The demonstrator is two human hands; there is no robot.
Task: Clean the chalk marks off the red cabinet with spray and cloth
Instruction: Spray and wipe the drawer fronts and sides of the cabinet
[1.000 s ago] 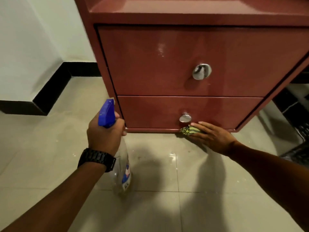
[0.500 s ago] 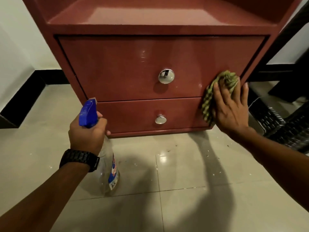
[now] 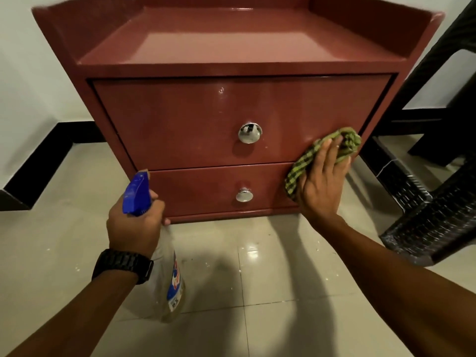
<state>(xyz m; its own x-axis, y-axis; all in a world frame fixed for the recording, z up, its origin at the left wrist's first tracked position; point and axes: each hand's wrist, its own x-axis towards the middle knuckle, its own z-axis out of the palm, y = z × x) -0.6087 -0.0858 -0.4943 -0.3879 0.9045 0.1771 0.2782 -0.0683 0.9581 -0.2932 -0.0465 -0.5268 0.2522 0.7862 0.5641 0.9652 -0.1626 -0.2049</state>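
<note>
Right hand (image 3: pixel 320 185) flat, pressing green cloth (image 3: pixel 332 153) on red cabinet (image 3: pixel 180 122) front at its right edge; left hand (image 3: pixel 134 226) grips spray bottle (image 3: pixel 154 243) near cabinet's lower left corner.

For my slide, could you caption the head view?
Right hand presses cloth on red cabinet; left hand holds spray bottle.

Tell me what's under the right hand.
The green checked cloth lies under the right hand, pressed flat against the cabinet front at the drawers' right end. Any chalk beneath the cloth is covered.
</note>
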